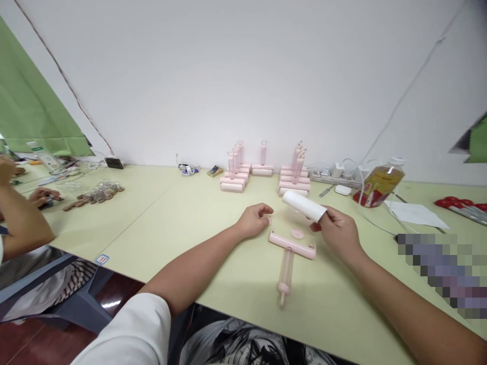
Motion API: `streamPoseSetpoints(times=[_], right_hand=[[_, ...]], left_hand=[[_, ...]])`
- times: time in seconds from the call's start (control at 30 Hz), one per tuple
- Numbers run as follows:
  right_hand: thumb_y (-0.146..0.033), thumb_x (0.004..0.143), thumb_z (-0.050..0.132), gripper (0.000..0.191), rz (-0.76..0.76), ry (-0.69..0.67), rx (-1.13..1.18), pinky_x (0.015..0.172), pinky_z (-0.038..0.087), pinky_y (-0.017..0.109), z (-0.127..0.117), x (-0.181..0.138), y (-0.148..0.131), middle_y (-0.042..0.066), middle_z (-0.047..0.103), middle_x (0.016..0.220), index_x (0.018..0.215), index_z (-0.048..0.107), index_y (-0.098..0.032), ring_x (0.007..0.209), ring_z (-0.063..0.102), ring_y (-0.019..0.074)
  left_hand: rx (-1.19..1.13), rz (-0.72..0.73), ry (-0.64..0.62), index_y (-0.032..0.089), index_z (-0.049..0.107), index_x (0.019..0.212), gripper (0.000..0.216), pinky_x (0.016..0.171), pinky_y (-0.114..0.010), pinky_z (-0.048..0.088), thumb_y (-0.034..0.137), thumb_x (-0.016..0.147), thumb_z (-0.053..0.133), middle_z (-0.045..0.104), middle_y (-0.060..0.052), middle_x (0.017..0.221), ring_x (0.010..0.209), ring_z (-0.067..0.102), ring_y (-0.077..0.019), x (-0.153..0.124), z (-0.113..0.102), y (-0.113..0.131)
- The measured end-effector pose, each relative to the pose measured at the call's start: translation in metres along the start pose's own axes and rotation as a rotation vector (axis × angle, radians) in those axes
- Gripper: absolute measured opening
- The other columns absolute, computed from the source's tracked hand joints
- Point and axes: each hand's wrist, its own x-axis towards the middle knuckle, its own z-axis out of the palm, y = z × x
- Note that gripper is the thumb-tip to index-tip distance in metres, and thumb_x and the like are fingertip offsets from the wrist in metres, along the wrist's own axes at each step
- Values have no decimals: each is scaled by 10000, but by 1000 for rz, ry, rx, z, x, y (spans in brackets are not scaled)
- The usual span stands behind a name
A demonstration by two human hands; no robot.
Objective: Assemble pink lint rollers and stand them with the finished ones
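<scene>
My right hand (338,234) is closed round one end of a white sticky lint roll (304,205), held tilted above the table. My left hand (254,221) rests low over the table, thumb and forefinger apart. A small pink piece (270,221) shows at its thumb tip; whether it is touched I cannot tell. Between the hands lies a pink lint roller frame (292,245) with a clear pink handle (286,271) pointing towards me. Just behind the frame is a round pink end cap (297,233) lying flat.
Several pink lint rollers (233,182) stand in rows by the wall. A bottle (380,183), a power strip (335,180) and cables sit at right, near red-handled tools (462,205). At left, another person's arm (25,215) is beside small brown pieces (95,195).
</scene>
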Motion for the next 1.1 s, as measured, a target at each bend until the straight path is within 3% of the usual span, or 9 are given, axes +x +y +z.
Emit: streamPoseSetpoints(times=[0.27, 0.47, 0.57, 0.67, 0.8, 0.97, 1.1], right_hand=[[-385, 774, 600, 238, 36, 340, 377, 371, 463, 229, -26, 22, -8, -25, 545, 531, 894, 644, -184, 383, 460, 96], [-318, 696, 652, 188, 82, 444, 356, 350, 481, 265, -49, 45, 1, -78, 398, 440, 816, 664, -173, 367, 347, 88], [-292, 655, 687, 162, 184, 432, 246, 319, 445, 240, -58, 51, 5, -54, 469, 495, 761, 676, -169, 389, 379, 84], [-256, 621, 705, 127, 274, 354, 138, 293, 408, 217, -59, 51, 8, -14, 566, 592, 708, 680, -168, 427, 434, 92], [-263, 622, 709, 130, 319, 232, 107, 290, 402, 202, -53, 50, 12, -11, 550, 565, 695, 672, -162, 422, 421, 89], [-353, 730, 654, 197, 308, 164, 179, 320, 432, 210, -43, 50, 21, -59, 419, 434, 732, 659, -155, 368, 374, 84], [-478, 821, 582, 345, 316, 124, 255, 356, 481, 249, -34, 49, 27, -62, 405, 403, 639, 547, -188, 331, 375, 88]], left_hand=[[-48, 59, -110, 140, 643, 962, 386, 956, -323, 479, -47, 663, 486, 689, -70, 1051, 1018, 635, -163, -1, 1, -3], [-35, 83, -157, 139, 654, 960, 313, 912, -302, 494, 19, 709, 510, 693, -68, 1028, 973, 643, -162, -4, 0, -1], [62, 129, -193, 153, 667, 986, 242, 887, -304, 486, 131, 780, 541, 690, -62, 1009, 943, 633, -179, -10, -1, 9], [309, 319, -330, 183, 662, 1086, 274, 919, -311, 448, 260, 870, 511, 661, -87, 1128, 1026, 605, -208, -21, 0, 25], [577, 524, -464, 250, 595, 1238, 369, 1024, -371, 334, 392, 914, 489, 623, -91, 1247, 1175, 531, -263, -35, 11, 43], [713, 533, -468, 251, 591, 1205, 415, 942, -387, 364, 511, 903, 476, 639, -90, 1216, 1085, 559, -288, -39, 25, 45], [817, 535, -447, 202, 584, 1148, 466, 883, -364, 411, 567, 914, 411, 667, -91, 1094, 996, 586, -264, -37, 29, 40]])
